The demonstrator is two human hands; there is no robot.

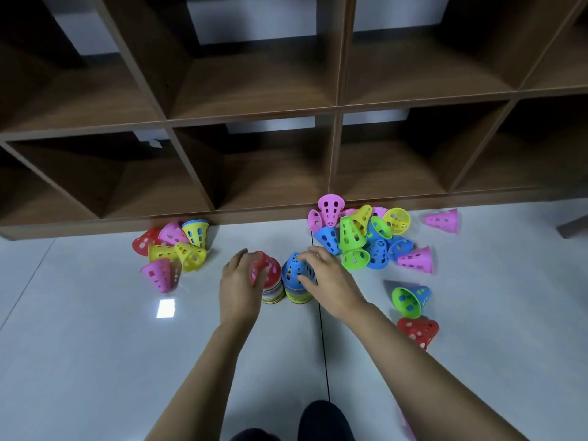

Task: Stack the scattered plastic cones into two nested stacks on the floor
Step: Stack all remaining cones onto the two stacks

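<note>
Two nested stacks of perforated plastic cones stand side by side on the floor in the middle of the view. The left stack (pixel 274 289) is topped by a red cone (pixel 269 265), and my left hand (pixel 240 281) grips that red cone from the left. The right stack (pixel 297 292) is topped by a blue cone (pixel 294 268); my right hand (pixel 327 278) curls its fingers round it from the right. Loose cones lie in a left heap (pixel 173 249) and a larger right heap (pixel 366 237) by the shelf base.
A dark wooden cubby shelf (pixel 286 116) runs across the back. Single cones lie apart: pink (pixel 442 221), pink (pixel 415 259), a green-and-blue pair (pixel 410 300), red (pixel 418 332). The grey tile floor (pixel 95 361) spreads in front. My dark shoes (pixel 324 421) show at the bottom edge.
</note>
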